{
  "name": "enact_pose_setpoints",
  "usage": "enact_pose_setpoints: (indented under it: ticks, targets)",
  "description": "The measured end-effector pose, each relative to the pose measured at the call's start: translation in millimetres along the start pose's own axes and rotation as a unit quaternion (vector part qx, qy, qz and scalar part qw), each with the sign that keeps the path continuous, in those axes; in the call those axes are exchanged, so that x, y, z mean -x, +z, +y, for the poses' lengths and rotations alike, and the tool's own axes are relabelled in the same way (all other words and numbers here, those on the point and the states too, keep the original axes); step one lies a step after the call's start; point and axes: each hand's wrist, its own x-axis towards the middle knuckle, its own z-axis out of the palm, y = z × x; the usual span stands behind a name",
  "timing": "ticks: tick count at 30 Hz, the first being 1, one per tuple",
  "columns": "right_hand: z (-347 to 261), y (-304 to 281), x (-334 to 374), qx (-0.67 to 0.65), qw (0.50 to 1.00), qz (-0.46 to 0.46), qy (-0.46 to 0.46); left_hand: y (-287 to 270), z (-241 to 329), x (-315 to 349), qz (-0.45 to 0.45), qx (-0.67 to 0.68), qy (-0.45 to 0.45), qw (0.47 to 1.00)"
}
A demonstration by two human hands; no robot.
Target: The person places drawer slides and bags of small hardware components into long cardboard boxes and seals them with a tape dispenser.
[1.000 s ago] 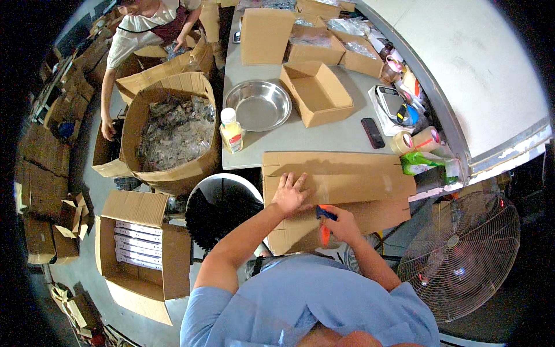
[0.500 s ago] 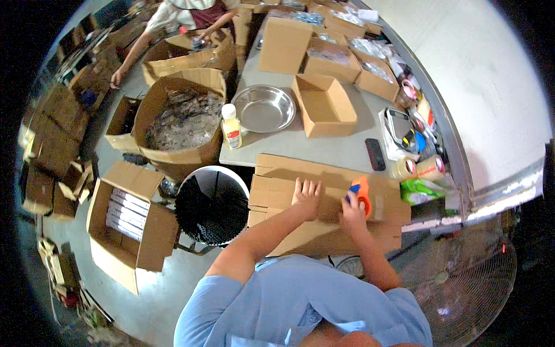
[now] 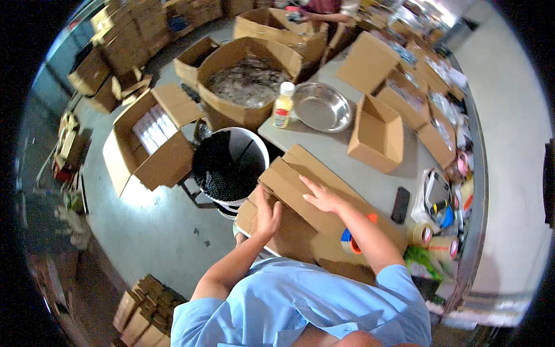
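Note:
A flattened cardboard carton [image 3: 335,199] lies across the near edge of the grey table, in front of my body. My left hand [image 3: 267,216] rests at the carton's left end, fingers stretched upward along the flap edge and thumb apart. My right hand [image 3: 322,198] lies on the upper flap with its fingers spread, holding nothing. An orange and blue tape dispenser [image 3: 350,242] sits on the carton beside my right forearm, which partly hides it.
Left of the carton stands a white bucket [image 3: 263,151] of black pieces. A steel bowl [image 3: 322,107], a bottle [image 3: 283,106], an open box [image 3: 376,136] and a phone [image 3: 400,205] are on the table. Tape rolls [image 3: 420,234] lie right. Another person [image 3: 329,10] works behind.
My right hand has let go of the tape dispenser and moved left onto the flap. My left hand has shifted to the carton's left end. The whole view has turned.

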Motion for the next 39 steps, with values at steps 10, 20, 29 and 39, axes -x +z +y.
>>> enact_pose_setpoints:
  ticks: [10, 20, 29, 39]
  targets:
    - [9.9, 14.9, -118.0, -0.32, 0.943, -0.09, -0.013, 36.3, 30.2, -54.1, 0.144, 0.082, -0.251, 0.954]
    - [29.1, 28.1, -133.7, 0.001, 0.994, 0.077, -0.074, 15.4, 29.0, -66.9, 0.033, -0.191, -0.214, 0.957]
    - [-66.6, -40.5, 15.1, 0.078, 0.98, 0.155, 0.093, 1.1, 10.1, -83.6, 0.026, 0.009, -0.199, 0.98]
    - [-53.8, -6.9, 130.6, 0.071, 0.935, 0.165, 0.306, 0.4, 2.0, -104.8, -0.141, 0.026, -0.163, 0.976]
